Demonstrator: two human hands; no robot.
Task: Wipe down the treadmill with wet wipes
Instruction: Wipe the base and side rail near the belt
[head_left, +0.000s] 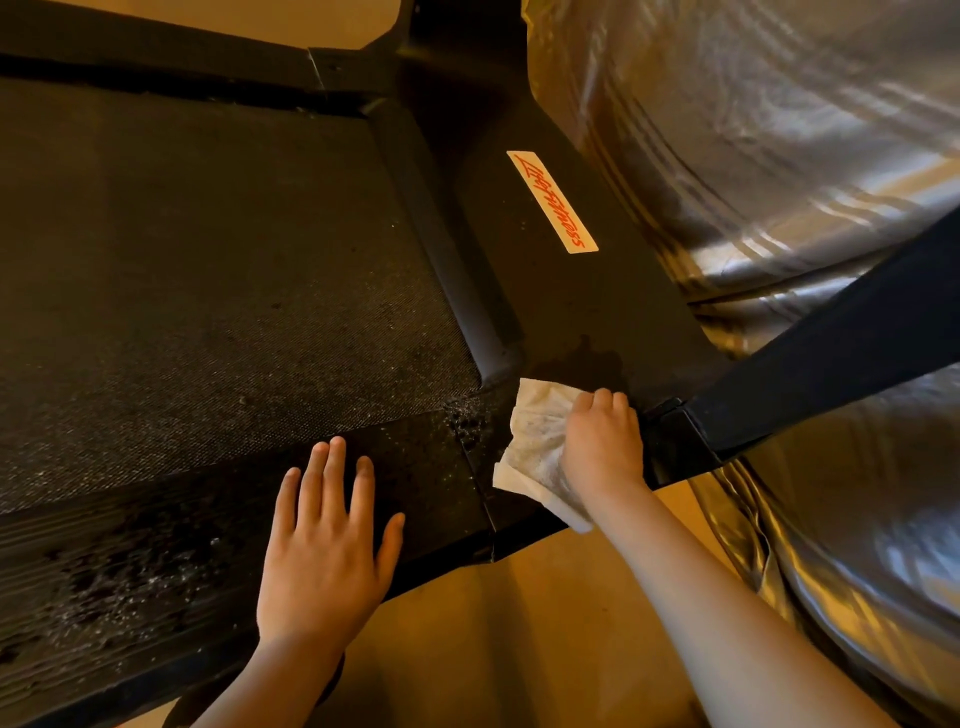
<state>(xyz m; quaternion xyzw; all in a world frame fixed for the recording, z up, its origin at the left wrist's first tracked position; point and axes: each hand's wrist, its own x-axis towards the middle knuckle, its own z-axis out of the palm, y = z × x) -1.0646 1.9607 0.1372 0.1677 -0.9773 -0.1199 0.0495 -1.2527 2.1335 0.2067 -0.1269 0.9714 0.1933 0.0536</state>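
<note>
Curled fingers of the right hand (602, 441) press one crumpled, soiled wet wipe (535, 441) onto the black treadmill (571, 291) at the corner of its motor cover, beside the belt (208, 270). One left hand (324, 545) lies flat, fingers spread, on the speckled side rail (156, 561), holding nothing. One orange-lettered sticker (551, 201) sits farther up the cover; a silvery wrapped bulk (779, 130) crowds the right edge, and one dark upright (831, 343) crosses beside the wipe.

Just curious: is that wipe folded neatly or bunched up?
Bunched up: the wet wipe lies crumpled and creased under the right hand, corners sticking out.
</note>
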